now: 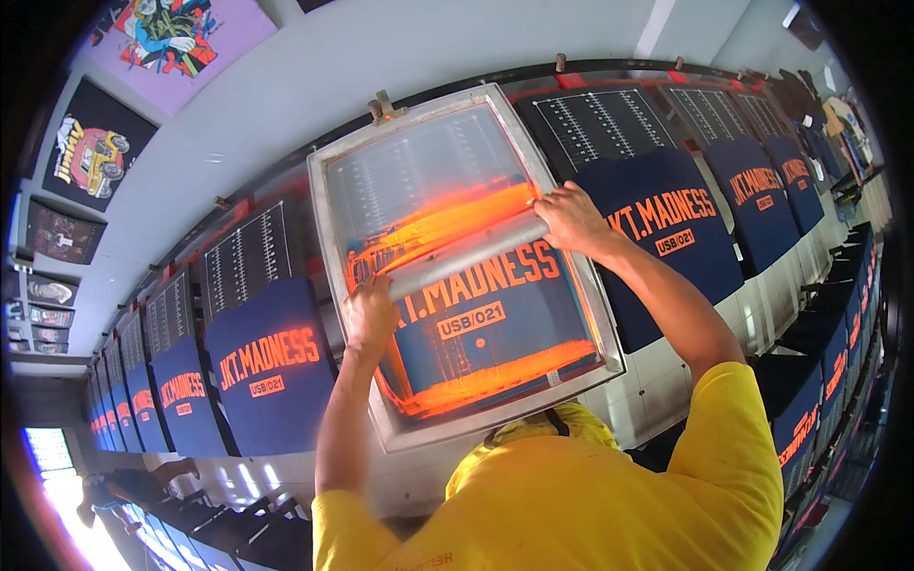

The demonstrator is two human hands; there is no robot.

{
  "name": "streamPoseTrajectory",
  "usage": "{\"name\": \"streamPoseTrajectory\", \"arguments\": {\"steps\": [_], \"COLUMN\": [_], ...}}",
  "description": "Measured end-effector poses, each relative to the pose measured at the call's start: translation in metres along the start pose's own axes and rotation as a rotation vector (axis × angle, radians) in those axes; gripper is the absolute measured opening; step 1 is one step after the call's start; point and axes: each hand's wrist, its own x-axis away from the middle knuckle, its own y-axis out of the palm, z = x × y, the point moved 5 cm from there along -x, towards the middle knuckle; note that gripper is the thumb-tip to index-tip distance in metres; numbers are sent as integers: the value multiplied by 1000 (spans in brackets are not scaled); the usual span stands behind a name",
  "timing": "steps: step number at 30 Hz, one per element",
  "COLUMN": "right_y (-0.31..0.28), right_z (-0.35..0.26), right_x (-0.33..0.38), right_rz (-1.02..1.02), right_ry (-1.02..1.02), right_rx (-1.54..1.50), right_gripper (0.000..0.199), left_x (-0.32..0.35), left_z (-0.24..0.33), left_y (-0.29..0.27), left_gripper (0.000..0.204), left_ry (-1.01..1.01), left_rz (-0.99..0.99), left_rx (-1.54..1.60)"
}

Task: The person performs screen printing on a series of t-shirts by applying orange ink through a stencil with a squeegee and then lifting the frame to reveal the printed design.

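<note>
Spanning the inside of the screen frame [447, 428], a pale grey squeegee [468, 255] lies slantwise over the mesh [533, 330], its right end set closer to the frame's far edge than its left. The left grip [369, 312] is closed on the squeegee beside the frame's left rail; the right grip [573, 221] is closed on it beside the right rail. How far the fingers wrap underneath is hidden.

The squeegee looks rigid and moderately heavy, long enough that a single hand would probably let it tip, so its two ends are the sensible places to hold. Wet-looking orange ink [466, 209] lies along its far side and in a band by the frame's near rail; any that reaches the bar would likely make it slippery, so its dry back suits the fingers best. The mesh looks thin and taut, probably easily damaged by a hard corner, whereas the frame itself should take firm handling by its rails. Soft navy fabric panels [666, 276] lie flat to the right and left of the frame, likely to crease if grabbed.
</note>
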Motion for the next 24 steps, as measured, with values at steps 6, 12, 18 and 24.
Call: {"name": "streamPoseTrajectory", "arguments": {"steps": [6,12,18,24], "right_y": [-10,-44,-49,-43], "right_z": [10,-41,-110,-154], "right_x": [-28,4,98,168], "right_rz": [-116,-11,-42,-47], "right_ry": [37,-2,-3,17], "right_rx": [-34,31,-53,-71], "right_gripper": [12,15,25,29], "left_x": [-31,21,125,196], "left_z": [-9,0,24,49], "left_y": [-16,-64,-77,-80], "left_gripper": [19,22,29,31], "left_ry": [-40,-98,-18,-59], "left_rz": [-154,-119,-47,-64], "left_rx": [-20,46,117,145]}}
